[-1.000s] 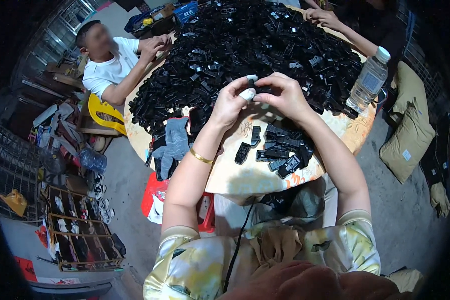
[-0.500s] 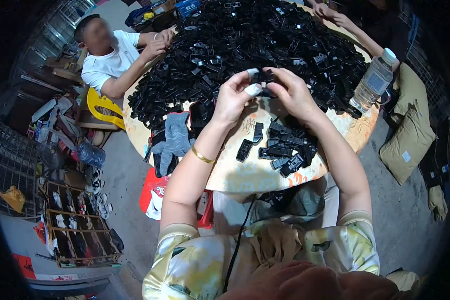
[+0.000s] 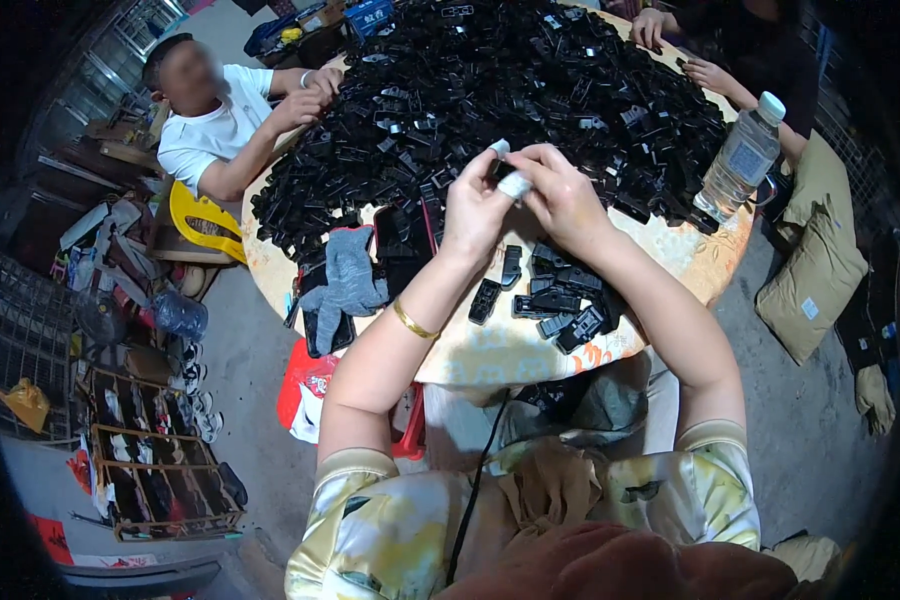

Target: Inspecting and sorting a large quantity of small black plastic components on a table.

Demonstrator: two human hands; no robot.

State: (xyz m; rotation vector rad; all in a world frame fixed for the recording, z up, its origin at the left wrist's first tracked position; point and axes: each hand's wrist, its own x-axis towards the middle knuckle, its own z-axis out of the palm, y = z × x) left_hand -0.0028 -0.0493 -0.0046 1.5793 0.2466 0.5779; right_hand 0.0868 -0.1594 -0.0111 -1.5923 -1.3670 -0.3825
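Above the near side of the round table (image 3: 500, 372), my left hand (image 3: 470, 215) and my right hand (image 3: 565, 200) meet with fingertips pinched together. White wraps cover the left thumb and a left fingertip. Whatever sits between the fingers is hidden. Just beyond them spreads a large heap of black plastic parts (image 3: 490, 85). Closer to me, below my right wrist, lies a small cluster of black plastic parts (image 3: 560, 290). Two more parts, one of them a black rectangular piece (image 3: 485, 301), rest to its left.
A grey glove (image 3: 346, 272) lies left of my forearm. At the right edge stands a clear bottle (image 3: 740, 165) with a pale cap. One co-worker (image 3: 220, 120) sits far left; another person's hands (image 3: 708, 76) are far right. Beige sacks (image 3: 815, 260) lean beside the table.
My hands have drawn closer together, and the black parts seen between my fingers are now hidden. The far-right person's hands have moved apart along the table edge.
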